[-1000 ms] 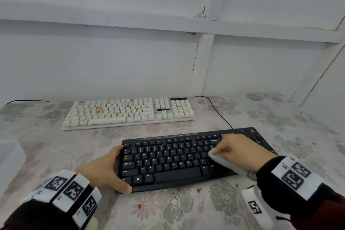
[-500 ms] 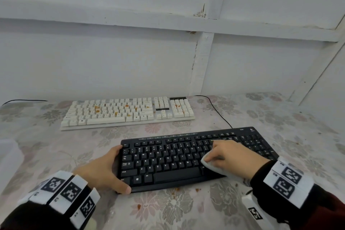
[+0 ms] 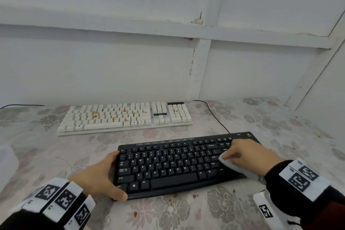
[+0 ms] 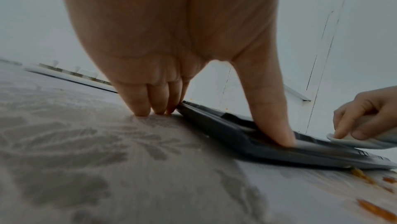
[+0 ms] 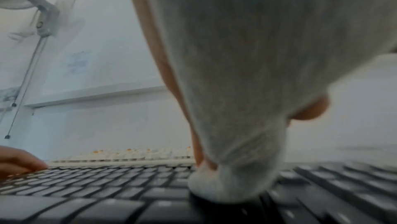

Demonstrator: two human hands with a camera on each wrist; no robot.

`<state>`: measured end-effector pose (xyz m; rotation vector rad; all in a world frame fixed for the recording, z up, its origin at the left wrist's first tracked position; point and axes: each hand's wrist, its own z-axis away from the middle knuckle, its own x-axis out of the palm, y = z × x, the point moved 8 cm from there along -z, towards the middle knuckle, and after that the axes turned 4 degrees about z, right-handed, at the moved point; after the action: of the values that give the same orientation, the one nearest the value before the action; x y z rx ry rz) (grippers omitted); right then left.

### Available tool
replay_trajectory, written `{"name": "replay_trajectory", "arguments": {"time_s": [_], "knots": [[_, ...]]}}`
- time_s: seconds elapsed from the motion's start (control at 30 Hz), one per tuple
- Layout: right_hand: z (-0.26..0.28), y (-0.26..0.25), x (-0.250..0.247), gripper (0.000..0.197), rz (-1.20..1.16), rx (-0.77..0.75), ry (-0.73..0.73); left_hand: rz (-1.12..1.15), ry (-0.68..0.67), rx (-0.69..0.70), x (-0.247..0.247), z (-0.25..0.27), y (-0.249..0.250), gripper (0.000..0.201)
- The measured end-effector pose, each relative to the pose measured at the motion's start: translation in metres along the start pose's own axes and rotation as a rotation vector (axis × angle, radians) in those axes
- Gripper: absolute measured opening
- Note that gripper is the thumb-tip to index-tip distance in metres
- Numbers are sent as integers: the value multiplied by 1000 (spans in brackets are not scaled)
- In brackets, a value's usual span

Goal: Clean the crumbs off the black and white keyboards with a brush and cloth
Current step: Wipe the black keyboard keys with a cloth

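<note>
From the head view, the right hand (image 3: pixel 250 157) is closed around a folded white cloth (image 3: pixel 228 162) and presses it on the right part of the black keyboard (image 3: pixel 168 166). The left hand (image 3: pixel 99 177) clamps the left end of this keyboard, thumb on the front corner, fingers at the far corner. To wipe well, I think the cloth should move in short strokes along each key row toward one edge, with light pressure, so that no crumb is pushed between the keys. Beyond both hands lies the white keyboard (image 3: pixel 123 117), with orange crumbs (image 3: pixel 95 114) on it. Some crumbs also lie on the desk (image 3: pixel 280 130), just in front of the black keyboard.

In the left wrist view, the thumb (image 4: pixel 272 117) lies on the keyboard's near corner and the fingertips (image 4: pixel 141 108) stand on the desk beside its end. This hold stops sliding and should stay firm.

In the right wrist view, the cloth (image 5: pixel 236 176) covers the hand, and its tip touches the keys directly below.
</note>
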<state>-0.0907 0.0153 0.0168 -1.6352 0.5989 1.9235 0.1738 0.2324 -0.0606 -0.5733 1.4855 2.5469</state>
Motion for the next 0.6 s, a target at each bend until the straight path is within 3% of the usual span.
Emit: {"name": "replay_trajectory", "arguments": {"time_s": [0.2, 0.4, 0.5, 0.6], "knots": [[13, 36, 9, 18, 54, 6, 56, 43, 2, -5, 0, -2, -4, 143], [20, 74, 4, 17, 136, 96, 86, 80, 32, -23, 0, -5, -6, 119], [25, 90, 0, 24, 129, 179, 72, 87, 20, -13, 0, -5, -5, 126], [25, 98, -6, 30, 98, 269, 46, 84, -8, 12, 0, -2, -3, 149]]}}
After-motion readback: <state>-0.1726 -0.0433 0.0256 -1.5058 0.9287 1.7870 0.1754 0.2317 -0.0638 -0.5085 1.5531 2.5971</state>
